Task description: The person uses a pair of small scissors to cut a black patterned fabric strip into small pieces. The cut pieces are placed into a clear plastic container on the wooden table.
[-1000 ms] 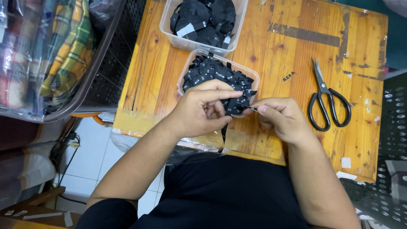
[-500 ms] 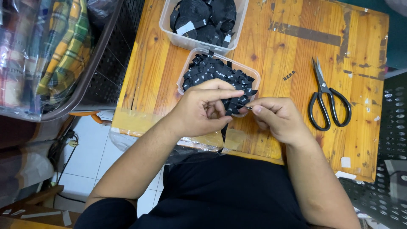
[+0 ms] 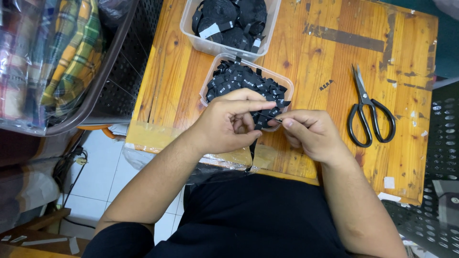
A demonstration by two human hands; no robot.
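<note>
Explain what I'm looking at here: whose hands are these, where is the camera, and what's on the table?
There is no machine: the one view comes from a camera on a person's head, looking down. The left hand and right hand together pinch a narrow black label strip over a wooden table. Just beyond them sits a clear tub of cut black labels, and farther off a second clear tub of black material. Black scissors lie untouched to the right. A bin of plaid cloth stands at the left.
</note>
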